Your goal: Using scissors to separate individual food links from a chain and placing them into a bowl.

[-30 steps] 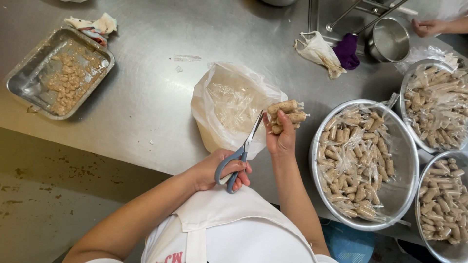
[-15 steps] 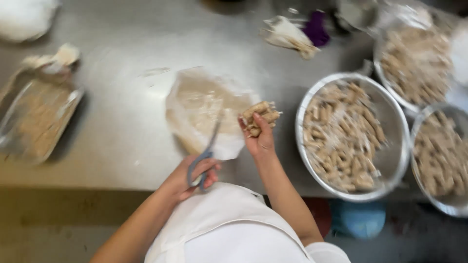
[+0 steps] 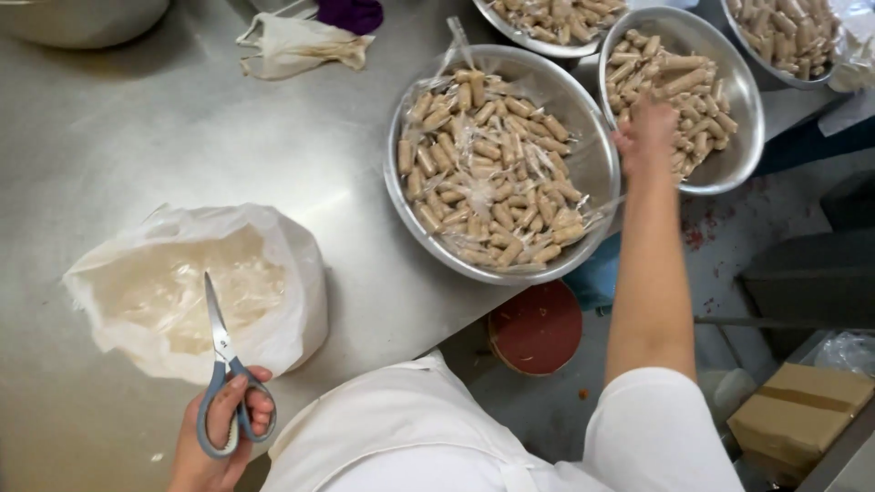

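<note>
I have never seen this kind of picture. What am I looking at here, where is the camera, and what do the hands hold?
There is no machine: a person in white clothing works with bare hands, and a camera on the person's head looks down at a steel table. The left hand holds blue-handled scissors, blades pointing at an open white plastic bag of clear scraps. The right hand reaches into a metal bowl of small tan rolls. Beside it, a larger metal bowl holds similar rolls wrapped in clear film. More such bowls stand at the top edge. A crumpled cloth lies further back.
</note>
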